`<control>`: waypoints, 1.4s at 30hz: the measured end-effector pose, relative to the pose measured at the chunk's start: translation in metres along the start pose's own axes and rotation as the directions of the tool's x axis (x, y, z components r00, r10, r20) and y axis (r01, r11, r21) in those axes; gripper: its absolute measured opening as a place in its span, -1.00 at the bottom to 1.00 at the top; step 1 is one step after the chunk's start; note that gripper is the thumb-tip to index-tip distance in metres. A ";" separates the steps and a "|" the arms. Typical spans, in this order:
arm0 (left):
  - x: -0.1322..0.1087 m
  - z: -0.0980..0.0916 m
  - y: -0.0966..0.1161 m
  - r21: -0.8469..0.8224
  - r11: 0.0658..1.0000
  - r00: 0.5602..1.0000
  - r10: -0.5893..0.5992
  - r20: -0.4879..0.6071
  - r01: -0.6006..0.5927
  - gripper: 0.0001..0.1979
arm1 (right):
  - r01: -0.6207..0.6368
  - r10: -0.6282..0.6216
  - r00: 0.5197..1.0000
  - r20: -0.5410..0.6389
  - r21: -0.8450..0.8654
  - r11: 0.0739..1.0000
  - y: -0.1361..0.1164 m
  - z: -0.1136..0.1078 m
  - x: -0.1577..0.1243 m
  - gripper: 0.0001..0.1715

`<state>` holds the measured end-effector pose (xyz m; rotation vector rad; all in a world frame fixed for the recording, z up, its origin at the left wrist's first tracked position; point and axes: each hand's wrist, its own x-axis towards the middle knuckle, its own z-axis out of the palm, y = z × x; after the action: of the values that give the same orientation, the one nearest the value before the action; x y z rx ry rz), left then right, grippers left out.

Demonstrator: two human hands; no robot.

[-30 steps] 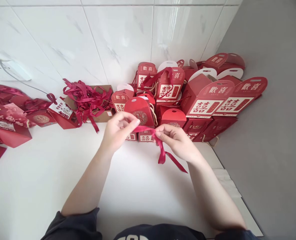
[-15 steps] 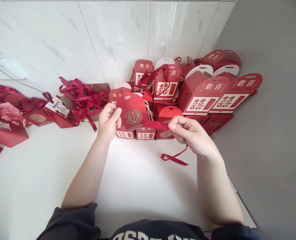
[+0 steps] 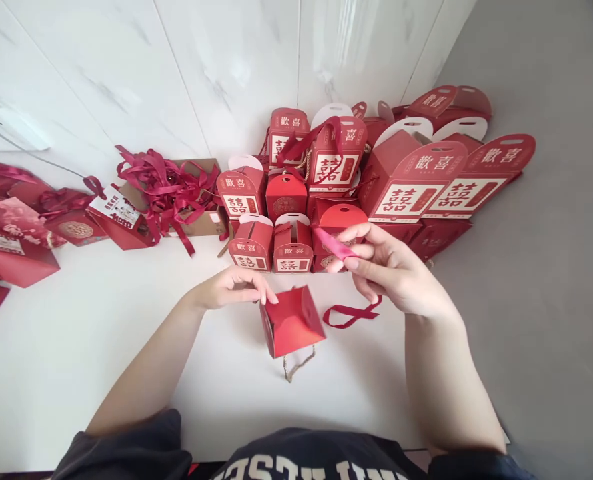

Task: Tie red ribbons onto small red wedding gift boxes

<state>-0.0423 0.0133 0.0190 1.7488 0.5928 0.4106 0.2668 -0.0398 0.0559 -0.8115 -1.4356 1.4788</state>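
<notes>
A small red gift box (image 3: 296, 327) is tilted close over the white table, a twisted cord loop (image 3: 296, 368) hanging from its near side. At its upper left edge, the fingers of my left hand (image 3: 233, 288) are bent and pinch the box. My right hand (image 3: 386, 267) is closed on a red ribbon (image 3: 333, 245), which sticks out to the left past the fingertips. Below that hand, a loop of dark red ribbon (image 3: 349, 315) lies on the tabletop.
Red gift boxes with white labels (image 3: 401, 200) stand stacked along the tiled wall. To their left, a cardboard box (image 3: 209, 223) overflows with red ribbons (image 3: 163, 180). More ribboned red boxes (image 3: 79, 230) sit at the far left. A grey panel (image 3: 541, 280) bounds the right side.
The gift box has come down towards me and turned over, with my left hand lowered along with it. The ribbon in my right hand has come away from the box.
</notes>
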 end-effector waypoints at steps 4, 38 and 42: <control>0.002 0.003 0.000 0.153 0.987 0.991 -0.035 -0.132 0.055 -0.63 | -0.062 0.056 0.997 -0.047 -0.148 0.987 0.013 0.016 -0.009 -0.64; 0.009 0.058 0.045 0.663 0.658 0.855 0.056 -0.516 0.357 -0.74 | 0.049 0.034 0.996 0.085 -0.805 0.591 0.053 0.064 -0.020 -0.79; -0.012 0.059 0.048 0.644 0.542 0.781 -0.037 -0.623 0.540 -0.61 | 0.080 0.047 0.991 0.123 -0.846 0.528 0.054 0.062 -0.019 -0.64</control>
<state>-0.0103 -0.0497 0.0513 2.3228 1.7179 0.4191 0.2094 -0.0776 0.0074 -1.2825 -2.3161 0.7161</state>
